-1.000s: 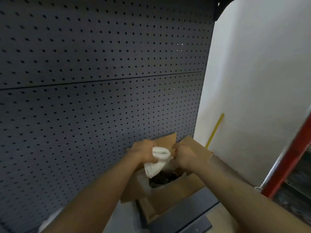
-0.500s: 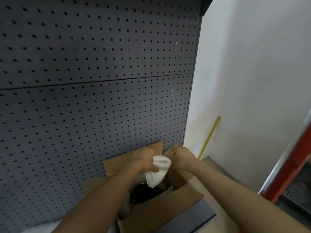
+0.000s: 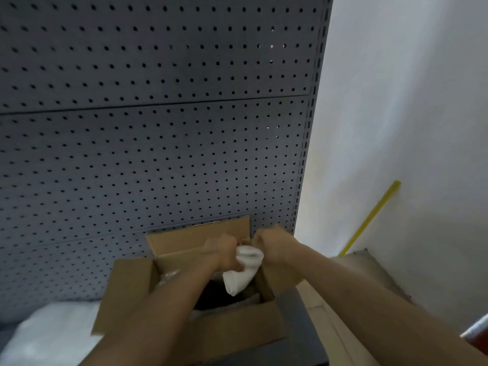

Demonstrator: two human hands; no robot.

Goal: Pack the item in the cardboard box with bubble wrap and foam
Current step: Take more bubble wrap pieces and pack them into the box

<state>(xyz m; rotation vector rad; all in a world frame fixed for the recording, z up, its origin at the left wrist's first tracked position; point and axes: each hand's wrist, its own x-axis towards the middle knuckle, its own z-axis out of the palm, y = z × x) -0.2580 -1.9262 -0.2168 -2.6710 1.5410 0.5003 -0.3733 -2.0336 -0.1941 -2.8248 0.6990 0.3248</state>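
An open cardboard box (image 3: 232, 336) stands on a dark shelf, flaps up. Above its opening both hands grip a rolled white foam sheet (image 3: 241, 276). My left hand (image 3: 224, 249) holds the roll's upper left side; my right hand (image 3: 274, 247) holds its upper right side. The roll's lower end points down into the box. Inside the box I see a dark item (image 3: 211, 294) and some clear bubble wrap (image 3: 169, 277) along the left wall. My forearms hide much of the box's inside.
A grey pegboard panel (image 3: 158, 128) rises right behind the box. More bubble wrap (image 3: 52, 336) lies on the shelf at the left. A white wall (image 3: 409, 101) with a yellow stick (image 3: 369, 220) leaning on it is to the right, beside a flat cardboard sheet (image 3: 356, 273).
The view has swung right and down, so the box shows more fully. Both hands keep hold of the foam roll above the box opening.
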